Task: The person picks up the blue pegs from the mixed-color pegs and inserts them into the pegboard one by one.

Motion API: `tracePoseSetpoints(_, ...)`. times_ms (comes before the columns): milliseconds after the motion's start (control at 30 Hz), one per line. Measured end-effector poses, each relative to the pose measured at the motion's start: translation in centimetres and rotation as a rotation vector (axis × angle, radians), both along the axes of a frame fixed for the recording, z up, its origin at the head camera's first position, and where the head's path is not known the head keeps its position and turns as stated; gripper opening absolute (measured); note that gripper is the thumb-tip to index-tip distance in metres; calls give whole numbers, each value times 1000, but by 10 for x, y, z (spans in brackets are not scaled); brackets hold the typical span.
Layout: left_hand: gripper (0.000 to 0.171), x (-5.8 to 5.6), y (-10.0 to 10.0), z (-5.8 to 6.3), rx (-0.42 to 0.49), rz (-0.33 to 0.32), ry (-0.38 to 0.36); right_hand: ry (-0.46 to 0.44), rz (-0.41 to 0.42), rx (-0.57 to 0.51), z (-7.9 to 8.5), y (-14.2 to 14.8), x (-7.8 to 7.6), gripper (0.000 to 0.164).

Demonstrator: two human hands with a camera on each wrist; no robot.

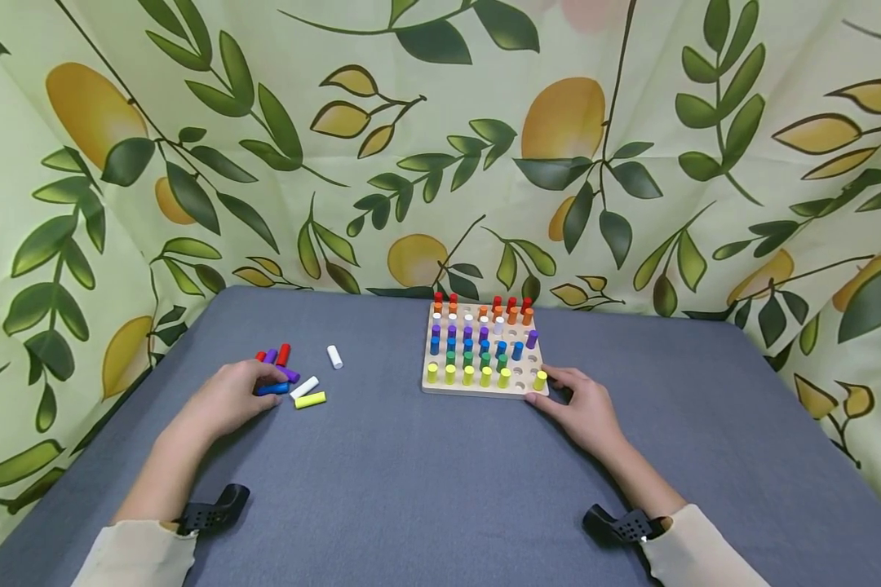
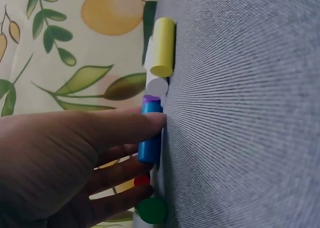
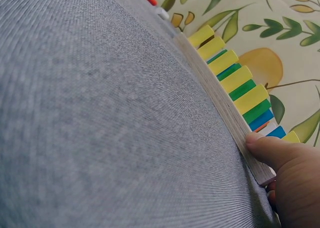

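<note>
My left hand (image 1: 223,399) is at the loose pegs on the left, its thumb and fingers pinching a blue peg (image 2: 150,150) that lies low at the cloth. Close around it are a yellow peg (image 1: 310,400), a white peg (image 1: 304,387), purple pegs and red pegs; a green peg (image 2: 151,210) shows below the fingers in the left wrist view. My right hand (image 1: 583,412) grips the near right corner of a wooden pegboard (image 1: 477,393), thumb against its front edge. Coloured pegs stand upright in rows on the board, with some holes bare.
Another white peg (image 1: 334,356) lies apart, right of the loose group. A red peg (image 1: 284,354) lies at the group's far side. Grey cloth (image 1: 411,489) covers the table, and a leaf-patterned curtain (image 1: 440,163) hangs behind and at the sides.
</note>
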State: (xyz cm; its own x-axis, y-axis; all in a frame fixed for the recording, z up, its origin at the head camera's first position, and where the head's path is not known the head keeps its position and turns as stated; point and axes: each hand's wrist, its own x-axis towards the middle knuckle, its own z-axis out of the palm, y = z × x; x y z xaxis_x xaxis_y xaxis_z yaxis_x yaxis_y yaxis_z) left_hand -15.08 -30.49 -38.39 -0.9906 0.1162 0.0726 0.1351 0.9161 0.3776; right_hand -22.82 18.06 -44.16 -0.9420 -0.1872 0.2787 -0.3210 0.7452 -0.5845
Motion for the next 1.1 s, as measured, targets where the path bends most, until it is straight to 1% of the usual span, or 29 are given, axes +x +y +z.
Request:
tracePoseSetpoints(100,18,-2,0,-2,7,1,15,-4,-2,-3,0,1,0,59)
tracePoseSetpoints(200,15,-2,0,-4,8,-11,28,-4,-3,-1,0,1,0,59)
tracePoseSetpoints(333,17,-2,-3,-4,3,-25,55,-4,2,4,0,1,-1,60)
tracePoseSetpoints(533,24,0,-4,5,1,-33,140,2,9,0,1,0,-2,60)
tracePoseSetpoints(667,26,1,-1,13,1,-38,169,-7,13,3,0,-2,-3,61)
tracePoseSetpoints(767,27,2,5,17,15,-39,182,-17,6,0,0,-2,-3,61)
tracePoseSetpoints(900,26,0,16,22,51,-31,217,-19,-2,-2,-1,-2,-3,61)
tracePoseSetpoints(967,25,-1,23,24,68,-24,227,-22,-2,1,-1,-1,-2,61)
tracePoseSetpoints(1100,24,-6,42,30,119,-31,233,-22,0,-8,-2,-1,-1,60)
